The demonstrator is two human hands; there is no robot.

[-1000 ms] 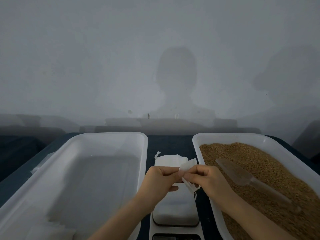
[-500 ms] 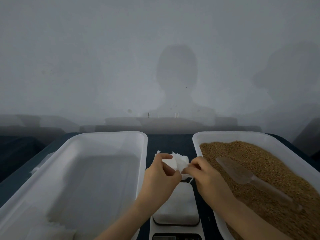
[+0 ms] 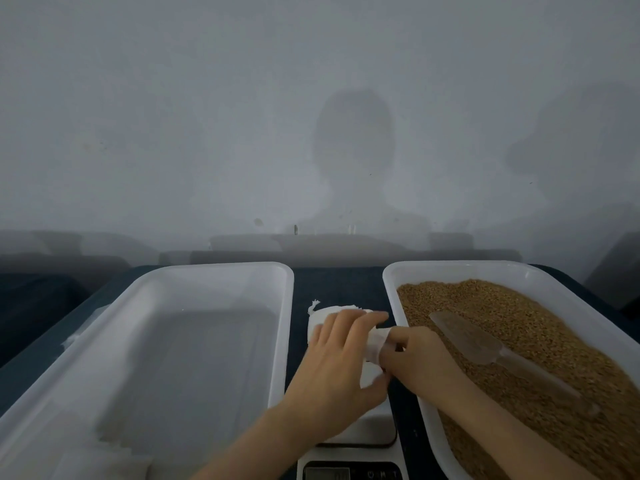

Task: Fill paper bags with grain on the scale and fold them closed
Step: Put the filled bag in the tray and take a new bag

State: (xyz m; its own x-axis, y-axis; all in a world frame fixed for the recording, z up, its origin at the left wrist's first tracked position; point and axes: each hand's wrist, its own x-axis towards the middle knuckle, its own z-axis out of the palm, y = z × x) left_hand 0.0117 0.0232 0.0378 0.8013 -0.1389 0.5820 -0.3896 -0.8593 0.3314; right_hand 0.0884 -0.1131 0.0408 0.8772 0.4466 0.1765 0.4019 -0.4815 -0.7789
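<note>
No brand or label shows; the marks on the scale's (image 3: 363, 433) dark front panel are too blurred to read. A white paper bag (image 3: 374, 345) is held above the scale's plate, between both hands. The left hand (image 3: 332, 368) lays its fingers over the bag with the thumb beneath, holding it. The right hand (image 3: 417, 362), fingers curled, pinches the bag's right edge. Just behind them a stack of bags (image 3: 320, 315) lies on the table (image 3: 332, 280). A clear scoop (image 3: 485, 344) rests on the grain (image 3: 540, 327) in the right tub (image 3: 391, 289). The left tub (image 3: 221, 268) sits opposite.
</note>
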